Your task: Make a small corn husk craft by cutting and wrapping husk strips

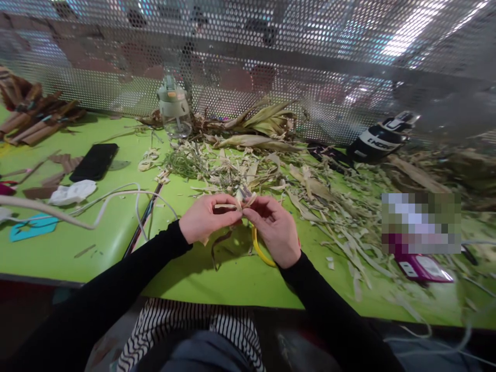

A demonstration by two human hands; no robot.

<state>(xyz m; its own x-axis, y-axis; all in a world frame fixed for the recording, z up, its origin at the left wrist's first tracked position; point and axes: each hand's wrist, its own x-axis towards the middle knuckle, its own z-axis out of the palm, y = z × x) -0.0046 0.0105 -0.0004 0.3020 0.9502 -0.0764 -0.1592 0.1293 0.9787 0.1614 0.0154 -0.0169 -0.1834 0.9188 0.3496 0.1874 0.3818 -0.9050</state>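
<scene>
My left hand (pixel 207 219) and my right hand (pixel 275 227) meet above the green table (pixel 116 243), both in black sleeves. Their fingers pinch a small piece of dried corn husk (pixel 242 199) between them, and a thin strip hangs down from it. A yellow ring-shaped handle (pixel 259 250) shows just under my right hand; I cannot tell whether the hand holds it. A wide litter of dried husk scraps (pixel 310 191) lies beyond and to the right of my hands.
A black phone (pixel 94 161), a white charger (pixel 73 192) with white cables, and a teal shape (pixel 33 227) lie at the left. A clear bottle (pixel 175 108) and a dark bottle (pixel 382 138) stand by the perforated metal wall. Brown rolled bundles (pixel 31 116) lie far left.
</scene>
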